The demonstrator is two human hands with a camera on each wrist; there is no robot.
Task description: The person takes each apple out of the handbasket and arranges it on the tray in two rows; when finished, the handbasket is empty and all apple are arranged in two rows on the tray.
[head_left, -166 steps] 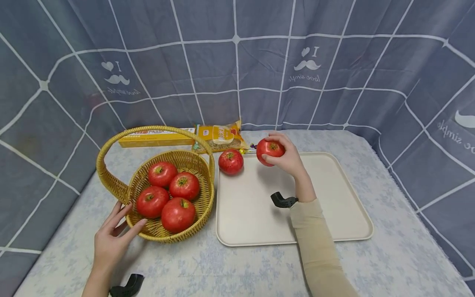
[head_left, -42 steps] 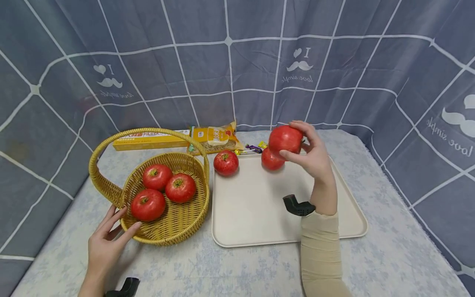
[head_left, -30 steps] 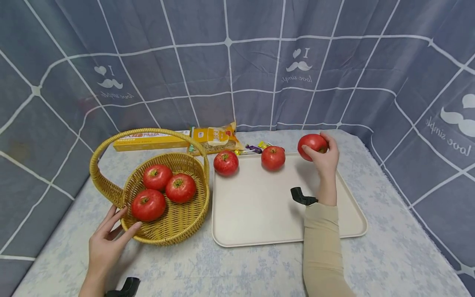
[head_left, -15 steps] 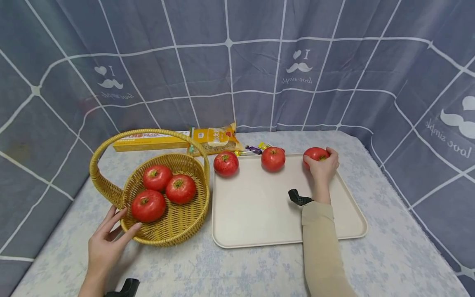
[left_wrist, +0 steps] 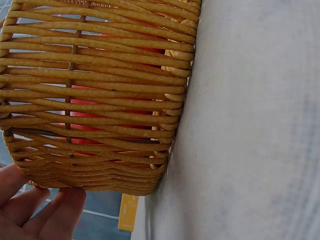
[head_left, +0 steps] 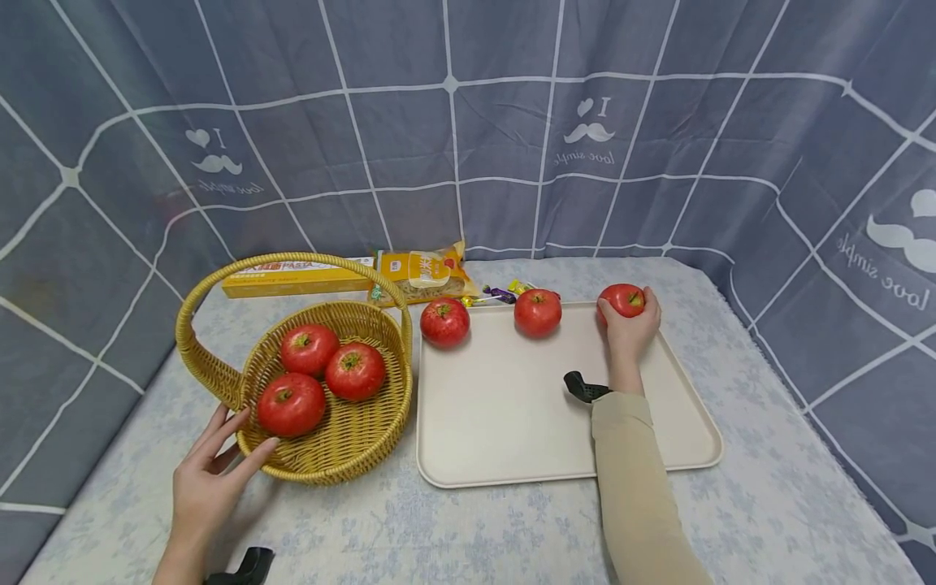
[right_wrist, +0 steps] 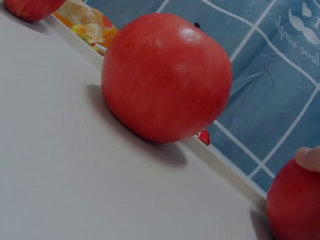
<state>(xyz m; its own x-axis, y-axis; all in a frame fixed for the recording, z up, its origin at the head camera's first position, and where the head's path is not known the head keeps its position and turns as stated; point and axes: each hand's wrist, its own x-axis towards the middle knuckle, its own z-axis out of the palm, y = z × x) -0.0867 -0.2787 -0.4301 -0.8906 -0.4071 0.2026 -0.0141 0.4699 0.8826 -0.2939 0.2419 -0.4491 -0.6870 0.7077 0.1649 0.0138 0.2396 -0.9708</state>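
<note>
Basket [head_left: 392, 392], coarsely woven — gripped apple [head_left: 623, 300] glossy, round

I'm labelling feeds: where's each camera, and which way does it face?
Head: head-worn, facing forward-down at basket and tray; left hand, right hand, forearms show.
Left wrist: worn there, facing the basket's side; fingers show.
Right wrist: worn there, facing across the tray; one digit shows.
Head and right wrist share tray and three apples.

Tray [head_left: 504, 406] free left of sleeve [head_left: 636, 471], apples [head_left: 537, 314] behind
</note>
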